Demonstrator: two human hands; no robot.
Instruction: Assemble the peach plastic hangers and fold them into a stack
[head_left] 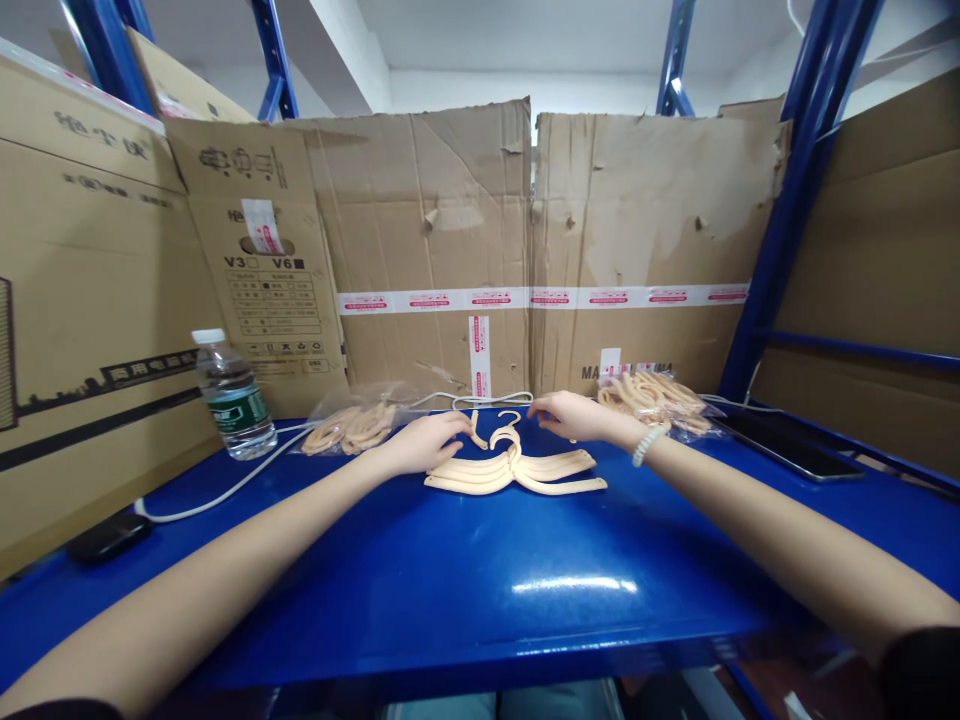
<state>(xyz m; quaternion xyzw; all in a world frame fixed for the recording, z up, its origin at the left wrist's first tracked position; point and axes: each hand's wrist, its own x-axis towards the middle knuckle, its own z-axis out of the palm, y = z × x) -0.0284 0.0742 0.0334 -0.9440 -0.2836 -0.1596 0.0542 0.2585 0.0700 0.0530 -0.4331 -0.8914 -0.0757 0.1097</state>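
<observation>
Several beige plastic clothes hangers [480, 478] lie stacked and overlapping on the blue tabletop, their hooks [510, 416] pointing to the back. My left hand [429, 443] is just left of the hooks, its fingers closed at a short beige hanger piece [478, 430]. My right hand [576, 416], wearing a pale beaded bracelet [646, 445], is to the right of the hooks with its fingers bent down and together. A tiny beige bit shows under its palm; what the fingers hold, if anything, is hidden.
Clear bags of beige hanger parts lie at left [352, 425] and right [656, 400]. A water bottle [234, 400], a white cable [217, 500] and a black device [109, 537] are at left. A dark tablet-like slab [787, 445] lies at right. Cardboard panels [427, 220] wall the back.
</observation>
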